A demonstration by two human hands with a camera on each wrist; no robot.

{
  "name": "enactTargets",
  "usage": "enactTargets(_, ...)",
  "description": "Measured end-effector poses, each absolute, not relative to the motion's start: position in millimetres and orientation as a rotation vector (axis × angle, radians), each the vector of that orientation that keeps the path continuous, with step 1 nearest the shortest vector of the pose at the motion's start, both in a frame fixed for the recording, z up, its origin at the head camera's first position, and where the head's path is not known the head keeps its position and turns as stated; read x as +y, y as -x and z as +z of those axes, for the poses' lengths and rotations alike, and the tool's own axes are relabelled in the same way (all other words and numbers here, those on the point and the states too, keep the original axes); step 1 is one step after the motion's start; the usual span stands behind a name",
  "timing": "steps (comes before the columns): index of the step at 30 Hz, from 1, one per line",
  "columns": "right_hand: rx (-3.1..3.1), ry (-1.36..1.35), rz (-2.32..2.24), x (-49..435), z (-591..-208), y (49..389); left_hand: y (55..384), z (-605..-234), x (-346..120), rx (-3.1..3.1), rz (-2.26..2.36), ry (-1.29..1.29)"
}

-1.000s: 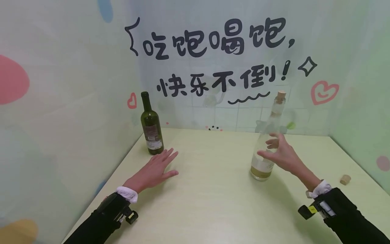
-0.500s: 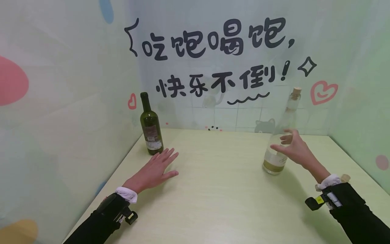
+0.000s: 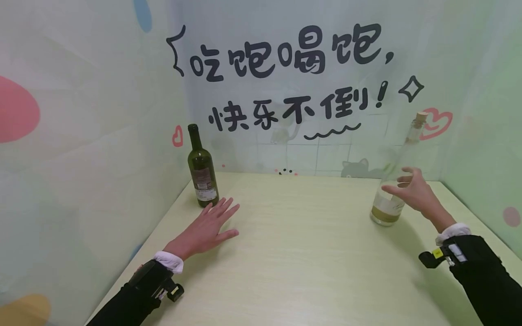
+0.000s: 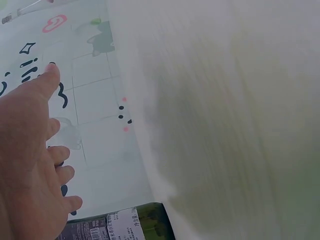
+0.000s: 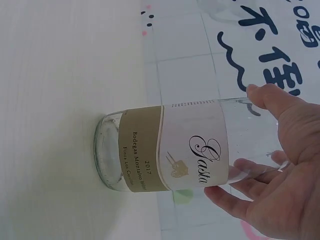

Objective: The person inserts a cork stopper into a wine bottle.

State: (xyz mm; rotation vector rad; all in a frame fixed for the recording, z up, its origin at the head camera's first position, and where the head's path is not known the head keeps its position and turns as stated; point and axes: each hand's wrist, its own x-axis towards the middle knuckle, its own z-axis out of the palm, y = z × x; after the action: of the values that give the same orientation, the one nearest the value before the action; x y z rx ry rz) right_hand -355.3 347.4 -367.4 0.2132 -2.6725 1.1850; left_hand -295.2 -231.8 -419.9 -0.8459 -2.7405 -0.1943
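Observation:
A clear glass wine bottle (image 3: 391, 199) with a cork (image 3: 422, 117) in its mouth leans slightly right at the table's right side. My right hand (image 3: 416, 192) grips it round the body, above the label. The right wrist view gives the bottle's white and gold label (image 5: 175, 150) close up, with thumb and fingers on opposite sides of the glass. On the left, a dark green wine bottle (image 3: 203, 174) stands upright. My left hand (image 3: 204, 228) is held out before it with straight, spread fingers and holds nothing; its fingertips overlap the green bottle's base in the head view.
The pale wooden table (image 3: 281, 253) meets a back wall (image 3: 261, 154) with large black lettering. Side walls (image 3: 81, 149) with coloured spots enclose it left and right.
My right hand has carried the clear bottle rightward and farther back. A loose cork on the right of the table is now hidden behind the right forearm. The left hand stays put.

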Motion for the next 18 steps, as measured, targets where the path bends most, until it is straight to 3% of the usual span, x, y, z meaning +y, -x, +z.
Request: enactTargets(18, -2.717, -0.124, 1.235, 385, -359, 367, 292, -423, -233, -2.734, -0.175, 0.857)
